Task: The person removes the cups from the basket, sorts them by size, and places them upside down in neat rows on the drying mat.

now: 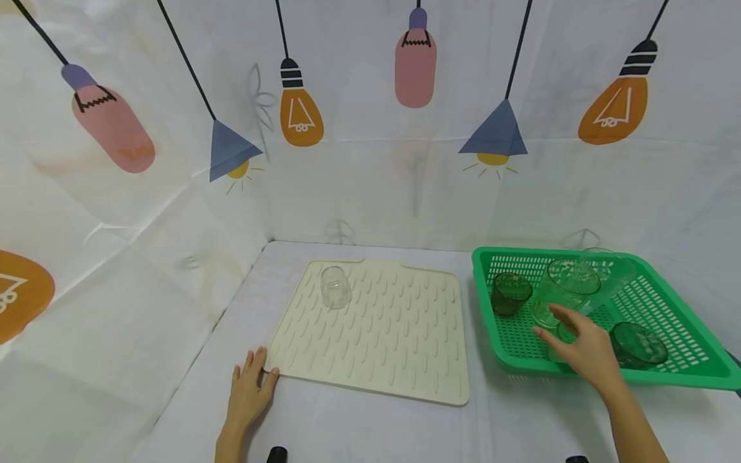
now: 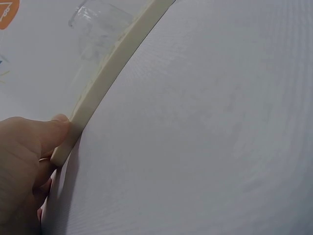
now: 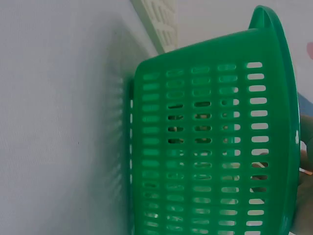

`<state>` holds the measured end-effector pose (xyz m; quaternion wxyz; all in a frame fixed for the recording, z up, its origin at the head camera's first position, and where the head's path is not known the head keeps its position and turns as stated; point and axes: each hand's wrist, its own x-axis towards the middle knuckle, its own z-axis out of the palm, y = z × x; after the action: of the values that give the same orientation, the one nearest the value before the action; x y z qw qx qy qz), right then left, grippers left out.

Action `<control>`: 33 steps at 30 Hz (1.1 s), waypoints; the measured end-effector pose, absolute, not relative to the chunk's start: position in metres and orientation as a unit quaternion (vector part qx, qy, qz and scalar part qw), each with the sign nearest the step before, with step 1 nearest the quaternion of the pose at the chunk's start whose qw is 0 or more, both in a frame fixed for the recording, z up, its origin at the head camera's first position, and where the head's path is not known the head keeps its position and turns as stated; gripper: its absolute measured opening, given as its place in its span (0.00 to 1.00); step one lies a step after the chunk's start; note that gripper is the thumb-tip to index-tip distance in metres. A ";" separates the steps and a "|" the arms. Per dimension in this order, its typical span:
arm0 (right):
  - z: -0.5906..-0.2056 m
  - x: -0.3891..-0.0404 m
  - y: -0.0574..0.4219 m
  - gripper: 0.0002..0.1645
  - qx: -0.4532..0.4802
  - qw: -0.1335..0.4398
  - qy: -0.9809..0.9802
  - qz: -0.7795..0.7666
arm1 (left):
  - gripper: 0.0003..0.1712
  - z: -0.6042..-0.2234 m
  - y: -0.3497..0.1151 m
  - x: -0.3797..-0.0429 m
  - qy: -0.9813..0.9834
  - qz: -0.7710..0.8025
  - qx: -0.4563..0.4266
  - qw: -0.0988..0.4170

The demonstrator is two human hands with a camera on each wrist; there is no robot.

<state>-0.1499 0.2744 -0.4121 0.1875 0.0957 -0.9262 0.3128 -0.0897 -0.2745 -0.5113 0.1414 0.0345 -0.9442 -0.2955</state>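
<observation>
- Across the middle of the worktop point(image 1: 359, 431) lies a cream mat point(image 1: 382, 331), covered in short raised ridges.
- On the mat's far left part stands 1 clear glass point(image 1: 336, 288), well apart from both hands.
- At the mat's front left corner rests the left hand point(image 1: 250, 393): its fingers are spread and fairly straight, the thumb touching the mat's edge, with no glass in hold.
- To the right of the mat sits a green basket point(image 1: 529, 368) with slotted walls, just beside it on the worktop.
- Over the basket's front side reaches the right hand point(image 1: 587, 350), thumb and fingers bent softly with a wide gap between them; they seem to hold nothing, though the basket wall hides most of the hand in the right wrist view, and I cannot tell whether they touch the glass below.
- Inside the basket, a brown tumbler point(image 1: 511, 296) stands at the left, and a tall clear glass point(image 1: 563, 289) is beside it, with another clear glass point(image 1: 615, 276) tilted behind.
- Near the right wrist, a dark tumbler point(image 1: 638, 346) leans at the basket's front.
- Behind everything hangs a white sheet point(image 1: 359, 186) printed with lamps and bulbs.
</observation>
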 end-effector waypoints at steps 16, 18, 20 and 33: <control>-0.394 -0.192 0.262 0.35 0.159 0.161 -0.921 0.317 | 0.33 -0.514 -0.276 -0.091 -0.946 -0.293 0.035 0.137; -0.393 -0.198 0.262 0.36 0.166 0.150 -0.922 0.315 | 0.33 -0.515 -0.276 -0.091 -0.946 -0.292 0.035 0.136; -0.392 -0.202 0.261 0.37 0.167 0.137 -0.925 0.312 | 0.33 -0.515 -0.276 -0.090 -0.946 -0.292 0.036 0.135; -0.400 -0.226 0.259 0.43 0.163 0.106 -0.936 0.293 | 0.33 -0.512 -0.275 -0.089 -0.945 -0.294 0.034 0.138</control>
<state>-0.2263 0.2587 -0.3995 0.1065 0.1628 -0.9361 0.2930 -0.0895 -0.2746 -0.5122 0.1380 0.0341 -0.9452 -0.2938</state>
